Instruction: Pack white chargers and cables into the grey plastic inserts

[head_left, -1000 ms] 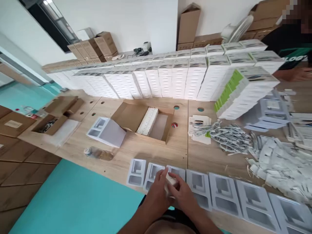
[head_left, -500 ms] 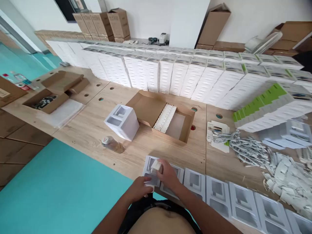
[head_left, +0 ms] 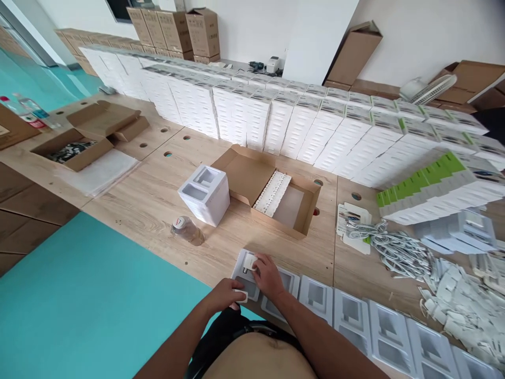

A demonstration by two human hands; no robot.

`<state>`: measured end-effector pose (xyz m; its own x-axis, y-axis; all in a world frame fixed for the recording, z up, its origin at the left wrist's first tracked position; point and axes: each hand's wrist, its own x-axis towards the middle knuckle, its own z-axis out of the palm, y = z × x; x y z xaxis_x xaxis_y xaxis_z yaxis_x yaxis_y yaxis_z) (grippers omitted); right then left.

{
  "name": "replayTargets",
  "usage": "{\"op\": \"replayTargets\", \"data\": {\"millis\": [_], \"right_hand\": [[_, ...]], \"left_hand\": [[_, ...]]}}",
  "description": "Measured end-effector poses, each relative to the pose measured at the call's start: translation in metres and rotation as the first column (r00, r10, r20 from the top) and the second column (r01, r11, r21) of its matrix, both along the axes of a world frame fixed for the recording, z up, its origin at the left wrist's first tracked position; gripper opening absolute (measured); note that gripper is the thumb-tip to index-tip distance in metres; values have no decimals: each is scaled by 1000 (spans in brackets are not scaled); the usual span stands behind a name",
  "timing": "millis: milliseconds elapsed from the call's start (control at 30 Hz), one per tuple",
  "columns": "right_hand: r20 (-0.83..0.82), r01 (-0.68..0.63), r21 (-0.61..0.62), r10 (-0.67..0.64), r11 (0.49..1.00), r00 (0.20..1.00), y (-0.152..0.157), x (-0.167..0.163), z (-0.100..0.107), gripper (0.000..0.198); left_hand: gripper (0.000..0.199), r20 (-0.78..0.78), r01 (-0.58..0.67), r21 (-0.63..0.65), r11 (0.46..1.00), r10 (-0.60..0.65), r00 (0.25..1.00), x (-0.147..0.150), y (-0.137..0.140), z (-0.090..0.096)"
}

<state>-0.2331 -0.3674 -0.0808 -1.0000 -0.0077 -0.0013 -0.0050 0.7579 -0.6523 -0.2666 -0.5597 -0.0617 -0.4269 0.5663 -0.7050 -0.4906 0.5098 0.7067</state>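
My right hand (head_left: 269, 277) grips a white plug adapter (head_left: 249, 261) by its side, with the thumb and fingers closed round it. The adapter sits in or just over the upper recess of the leftmost white plastic tray (head_left: 235, 269); its exact depth I cannot tell. At the tray's near end, my left hand (head_left: 223, 296) pinches a second white adapter-like piece (head_left: 241, 296), partly hidden by the fingers. More white trays (head_left: 316, 297) run rightward in a row along the table's near edge, each with two recesses.
Nested trays (head_left: 213, 202) and a clear bottle (head_left: 187, 230) stand left of an open cardboard box (head_left: 286, 225) holding white pieces. Grey-white cables (head_left: 394, 247) and a heap of white adapters (head_left: 457, 300) lie right. Stacked white boxes (head_left: 236, 121) line the back.
The adapter in my right hand has turned and sits lower against the tray's upper recess. My left hand keeps its piece near the tray's front. The camera view has shifted slightly.
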Motion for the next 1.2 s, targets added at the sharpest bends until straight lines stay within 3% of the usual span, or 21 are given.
{"op": "replayTargets", "data": {"millis": [233,333,433,600,700,800,867,900,967,1067,1200], "right_hand": [[93,58,-46,-54,997,994,-1,5,33,9],[192,79,-129,-53,988,980,0,23,54,14],[254,129,-204,-75,970,964,8,40,68,16],[252,196,-137,-157,971,955,51,60,68,19],[230,213,-36,-199,976,953,79,69,53,23],[184,149,23,-151,989,971,92,72,33,34],[156,81,41,-86,996,984,93,72,20,41],[144,54,51,-60,997,988,92,72,15,43],[123,26,78,-36,997,992,88,74,8,42],[102,38,123,-51,992,994,81,76,7,39],[150,181,-72,-169,981,974,91,53,20,31]], "left_hand": [[35,-45,43,-4,999,-43,998,-5,-2,39],[51,-279,-5,-42,999,-7,960,2,11,57],[66,-592,-15,-50,999,-18,806,19,44,62],[81,-744,215,50,975,-107,659,41,94,46],[100,-802,268,-207,941,-321,504,35,101,26],[109,-713,251,-547,798,-602,359,24,100,2],[109,-648,275,-646,712,-702,296,21,99,-14],[109,-638,280,-663,694,-720,272,22,99,-20],[108,-651,268,-664,698,-716,252,27,99,-30],[109,-654,278,-640,716,-698,290,37,101,-35],[103,-763,253,-528,811,-583,279,19,93,-29]]}}
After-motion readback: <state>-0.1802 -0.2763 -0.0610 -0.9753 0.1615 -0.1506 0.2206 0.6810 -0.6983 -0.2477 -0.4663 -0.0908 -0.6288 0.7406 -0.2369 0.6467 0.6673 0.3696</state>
